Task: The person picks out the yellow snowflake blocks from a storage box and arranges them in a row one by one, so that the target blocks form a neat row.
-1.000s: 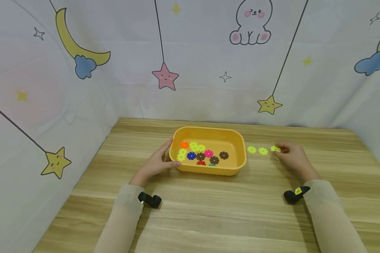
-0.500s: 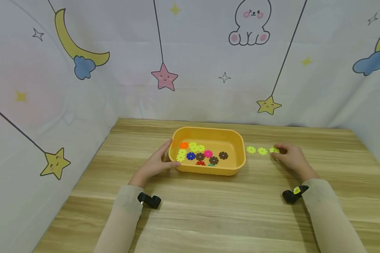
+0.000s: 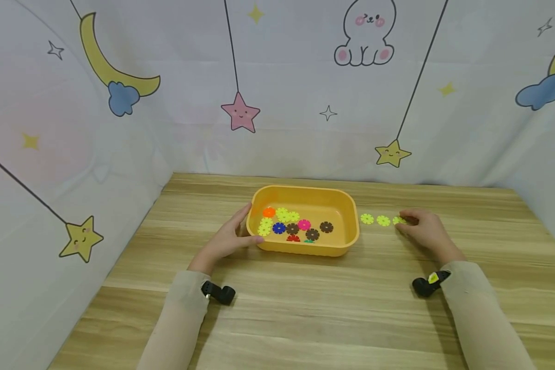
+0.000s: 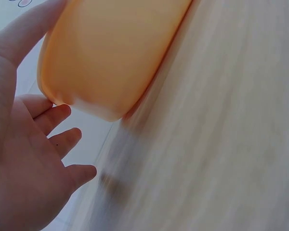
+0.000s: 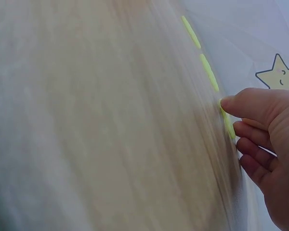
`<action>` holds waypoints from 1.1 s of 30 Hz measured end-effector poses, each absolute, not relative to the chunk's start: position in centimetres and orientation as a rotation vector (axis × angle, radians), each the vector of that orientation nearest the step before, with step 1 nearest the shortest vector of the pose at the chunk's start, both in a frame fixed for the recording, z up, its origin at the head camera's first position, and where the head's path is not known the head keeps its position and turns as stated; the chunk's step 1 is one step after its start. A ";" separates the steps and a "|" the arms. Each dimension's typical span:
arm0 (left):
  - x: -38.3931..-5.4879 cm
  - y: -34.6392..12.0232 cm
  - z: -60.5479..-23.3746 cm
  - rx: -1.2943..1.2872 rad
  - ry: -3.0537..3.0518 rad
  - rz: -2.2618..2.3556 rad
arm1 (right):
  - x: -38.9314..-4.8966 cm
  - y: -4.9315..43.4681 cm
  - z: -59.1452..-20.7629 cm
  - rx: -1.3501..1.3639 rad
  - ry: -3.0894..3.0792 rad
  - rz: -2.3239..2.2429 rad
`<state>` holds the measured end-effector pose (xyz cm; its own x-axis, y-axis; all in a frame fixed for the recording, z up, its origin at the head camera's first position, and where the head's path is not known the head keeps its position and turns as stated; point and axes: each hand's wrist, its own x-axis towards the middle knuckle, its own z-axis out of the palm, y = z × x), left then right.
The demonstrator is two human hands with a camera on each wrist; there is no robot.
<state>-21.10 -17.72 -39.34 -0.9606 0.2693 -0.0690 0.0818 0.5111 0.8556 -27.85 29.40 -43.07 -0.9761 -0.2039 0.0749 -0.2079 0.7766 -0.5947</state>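
In the head view, a yellow plastic bin (image 3: 305, 248) sits on the wooden table, with my left hand (image 3: 222, 245) at its left end. That hand's thumb lies over the front rim and its fingers reach along the side; in the left wrist view the fingers are spread by the bin's corner. To the right of the bin, several-notched yellow snowflake discs lie in a row: one disc (image 3: 367, 219) nearest the bin, a second disc (image 3: 383, 221), and a third disc (image 3: 397, 220). My right hand (image 3: 427, 232) pinches the third disc flat at the table, partly covering it.
Inside the bin are more snowflake discs: several yellow, an orange disc (image 3: 269, 212), a blue disc (image 3: 279, 228), a pink disc (image 3: 304, 224), several brown, a red one and a green one. A printed curtain (image 3: 296, 149) hangs behind the table (image 3: 305, 308).
My right hand has shifted the third yellow disc slightly left, closer to the second disc. The left hand and the bin stay in place.
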 end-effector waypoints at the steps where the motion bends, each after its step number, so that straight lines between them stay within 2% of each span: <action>1: -21.1 -17.8 -39.5 0.305 2.559 1.436 | -27.9 29.4 -43.1 0.340 -2.960 0.987; 7: -22.8 -18.8 -42.6 0.321 2.581 1.445 | -27.9 29.4 -43.0 0.306 -2.977 1.025; 15: -22.8 -18.8 -42.6 0.315 2.575 1.448 | -27.6 29.3 -42.0 0.126 -3.027 1.173; 33: -22.8 -18.8 -42.4 0.316 2.559 1.460 | -27.6 26.4 -37.9 0.258 -2.863 1.218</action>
